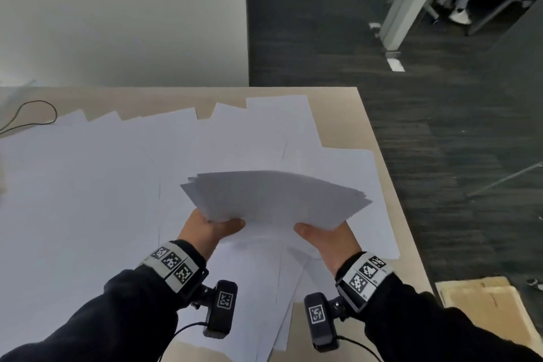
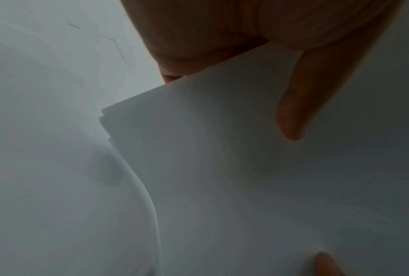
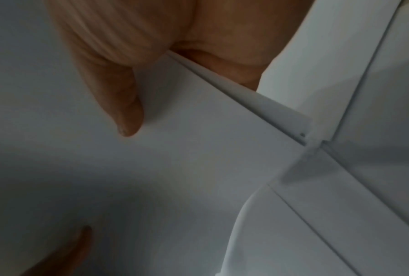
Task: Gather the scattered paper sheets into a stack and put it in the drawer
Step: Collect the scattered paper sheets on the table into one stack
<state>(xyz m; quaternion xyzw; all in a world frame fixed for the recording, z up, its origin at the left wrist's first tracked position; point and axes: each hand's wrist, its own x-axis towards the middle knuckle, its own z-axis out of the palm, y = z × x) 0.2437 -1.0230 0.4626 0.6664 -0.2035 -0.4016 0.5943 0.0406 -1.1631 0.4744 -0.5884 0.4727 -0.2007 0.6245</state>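
A loose stack of white paper sheets point(image 1: 273, 200) is lifted off the table, its far corners slightly fanned. My left hand point(image 1: 211, 229) grips its near left edge, thumb on top. My right hand point(image 1: 323, 236) grips the near right edge the same way. In the left wrist view the thumb point(image 2: 300, 104) presses on the stack point(image 2: 222, 168). In the right wrist view the thumb point(image 3: 123, 104) lies on the stack point(image 3: 186, 149). Many scattered sheets point(image 1: 102, 185) cover the table below. No drawer is in view.
The beige table point(image 1: 338, 103) ends at its right edge over dark carpet point(image 1: 440, 141). A black cable point(image 1: 35, 114) loops at the far left. A cardboard piece point(image 1: 484, 308) lies on the floor at lower right. A white wall point(image 1: 117, 15) stands behind the table.
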